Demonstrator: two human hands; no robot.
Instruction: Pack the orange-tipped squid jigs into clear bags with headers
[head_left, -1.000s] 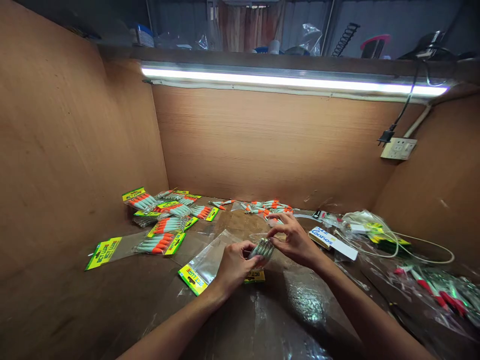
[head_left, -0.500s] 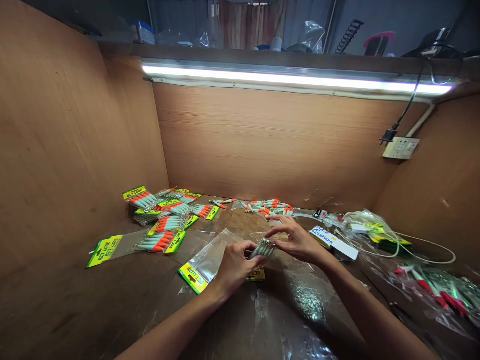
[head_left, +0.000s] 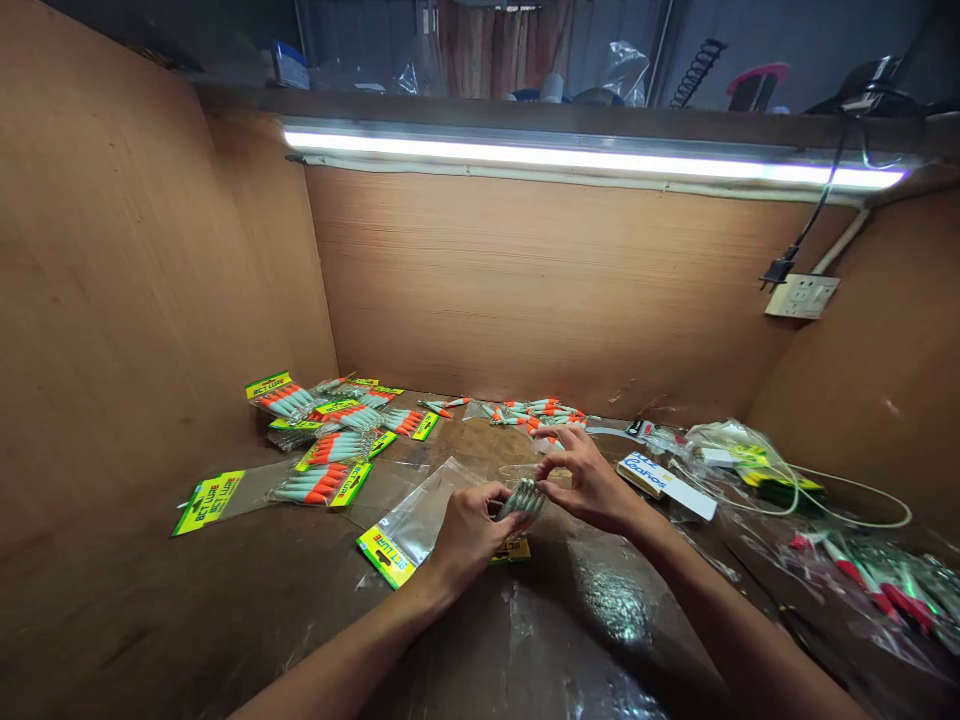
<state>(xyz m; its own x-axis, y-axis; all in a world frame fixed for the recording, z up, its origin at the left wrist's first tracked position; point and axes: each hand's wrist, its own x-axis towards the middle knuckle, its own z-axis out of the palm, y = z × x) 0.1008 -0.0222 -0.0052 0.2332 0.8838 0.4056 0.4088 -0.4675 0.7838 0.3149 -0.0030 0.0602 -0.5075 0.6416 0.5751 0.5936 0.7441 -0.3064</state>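
At the middle of the table my left hand (head_left: 466,532) is closed around a small bundle of silvery lures (head_left: 523,497). My right hand (head_left: 589,478) pinches the top end of the same bundle with thumb and fingertips. Under my left hand lies an empty clear bag with a yellow-green label (head_left: 405,540). A pile of loose orange-and-white lures (head_left: 536,413) lies just beyond my right hand, near the back wall.
Several filled lure packets (head_left: 337,440) lie at the left, with one empty labelled bag (head_left: 210,500) nearer the edge. A white card (head_left: 664,480), a white cable (head_left: 840,490) and bagged red lures (head_left: 885,590) crowd the right side. Wooden walls enclose three sides; a wall socket (head_left: 801,296) sits at right.
My right hand's fingers have shifted slightly on the top of the lure bundle. My left hand has stayed where it was, still holding the bundle.
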